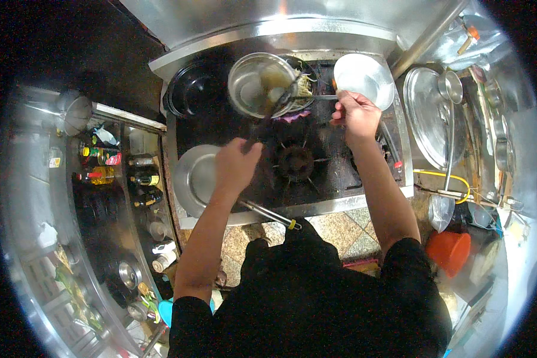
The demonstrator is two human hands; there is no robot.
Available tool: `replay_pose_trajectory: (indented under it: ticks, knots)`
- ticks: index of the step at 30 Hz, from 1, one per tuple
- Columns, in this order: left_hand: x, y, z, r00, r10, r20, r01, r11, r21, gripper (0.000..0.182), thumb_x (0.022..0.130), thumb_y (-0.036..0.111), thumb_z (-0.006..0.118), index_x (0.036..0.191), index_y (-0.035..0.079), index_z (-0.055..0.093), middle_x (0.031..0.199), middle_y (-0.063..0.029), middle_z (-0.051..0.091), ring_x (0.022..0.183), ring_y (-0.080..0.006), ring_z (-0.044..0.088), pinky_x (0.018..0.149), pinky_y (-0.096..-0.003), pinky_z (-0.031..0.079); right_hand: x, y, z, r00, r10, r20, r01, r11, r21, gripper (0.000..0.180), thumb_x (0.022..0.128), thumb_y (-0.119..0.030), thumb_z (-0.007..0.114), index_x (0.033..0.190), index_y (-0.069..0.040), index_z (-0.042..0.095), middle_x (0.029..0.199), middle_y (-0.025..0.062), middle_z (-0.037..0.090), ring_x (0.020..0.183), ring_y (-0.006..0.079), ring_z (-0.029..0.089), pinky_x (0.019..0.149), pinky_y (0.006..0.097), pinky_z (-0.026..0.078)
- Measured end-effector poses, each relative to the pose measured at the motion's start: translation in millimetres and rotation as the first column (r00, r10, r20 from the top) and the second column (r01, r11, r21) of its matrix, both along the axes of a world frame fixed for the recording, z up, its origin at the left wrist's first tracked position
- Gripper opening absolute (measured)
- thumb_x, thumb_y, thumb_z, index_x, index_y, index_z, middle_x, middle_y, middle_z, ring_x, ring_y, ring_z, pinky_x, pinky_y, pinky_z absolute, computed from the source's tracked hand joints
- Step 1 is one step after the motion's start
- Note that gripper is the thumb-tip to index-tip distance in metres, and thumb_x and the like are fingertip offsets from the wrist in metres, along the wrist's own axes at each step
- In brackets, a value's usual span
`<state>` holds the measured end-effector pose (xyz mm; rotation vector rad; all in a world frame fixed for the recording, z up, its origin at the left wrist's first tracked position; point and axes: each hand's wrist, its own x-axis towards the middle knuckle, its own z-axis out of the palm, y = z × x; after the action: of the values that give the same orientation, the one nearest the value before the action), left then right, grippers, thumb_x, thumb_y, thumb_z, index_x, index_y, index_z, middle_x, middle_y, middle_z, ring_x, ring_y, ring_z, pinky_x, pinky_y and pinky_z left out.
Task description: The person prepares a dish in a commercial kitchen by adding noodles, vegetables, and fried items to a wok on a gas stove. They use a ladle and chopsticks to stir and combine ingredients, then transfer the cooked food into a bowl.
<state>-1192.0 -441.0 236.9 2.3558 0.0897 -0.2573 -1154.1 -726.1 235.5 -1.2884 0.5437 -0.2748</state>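
My left hand (pixel 238 165) is closed around a dark handle, which reaches up toward a metal pot (pixel 250 85) at the back of the stove. In my right hand (pixel 358 114) is the handle of a dark utensil (pixel 313 97); its head lies over the pot's right rim, blurred. Pale noodle-like strands (pixel 303 89) show in a dark pan directly right of the pot, partly hidden by it. Behind my right hand stands a white bowl (pixel 362 78). A metal frying pan (pixel 192 179) rests at the front left, beside my left forearm.
A black pan (pixel 197 89) occupies the stove's back left. An uncovered burner (pixel 295 163) lies between my arms. Bottles (pixel 100 175) line a shelf at left. A large metal lid (pixel 429 116) and ladle (pixel 451 89) are at right, above a red container (pixel 449 253).
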Motion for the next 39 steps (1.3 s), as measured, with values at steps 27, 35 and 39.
replay_pose_trajectory:
  ticks: [27,35,39]
  knots:
    - [-176.9,119.6,30.5,0.791,0.558,-0.249,-0.609,0.686,-0.397,0.016,0.092,0.014,0.074,0.085,0.002,0.066,0.064,-0.0012,0.062,0.057,-0.0081,0.054,0.053,-0.0280,0.041,45.0,52.5,-41.8,0.948,0.194,0.253,0.129,0.492,-0.861,0.015,0.091,-0.010,0.071,0.105,-0.011,0.076,0.101,0.0106,0.074,0.090,0.0284,0.073,0.079,0.0368,0.058]
    - [-213.4,153.3,27.6,0.717,0.673,-0.183,-0.671,0.595,-0.441,0.021,0.092,0.016,0.075,0.082,0.003,0.062,0.063,-0.0004,0.060,0.055,-0.0089,0.053,0.051,-0.0291,0.039,-47.9,177.2,22.5,0.781,0.535,0.322,-0.291,0.768,-0.571,0.014,0.088,0.002,0.074,0.102,-0.002,0.075,0.090,0.0078,0.074,0.076,0.0132,0.068,0.064,0.0271,0.052]
    - [-232.8,190.2,20.9,0.714,0.691,-0.118,-0.669,0.622,-0.407,0.023,0.092,0.020,0.075,0.081,0.002,0.063,0.063,-0.0006,0.060,0.056,-0.0089,0.052,0.051,-0.0298,0.040,-90.7,263.2,21.2,0.648,0.711,0.274,-0.387,0.616,-0.686,0.018,0.087,-0.007,0.073,0.105,-0.009,0.076,0.093,0.0085,0.075,0.083,0.0235,0.071,0.072,0.0353,0.057]
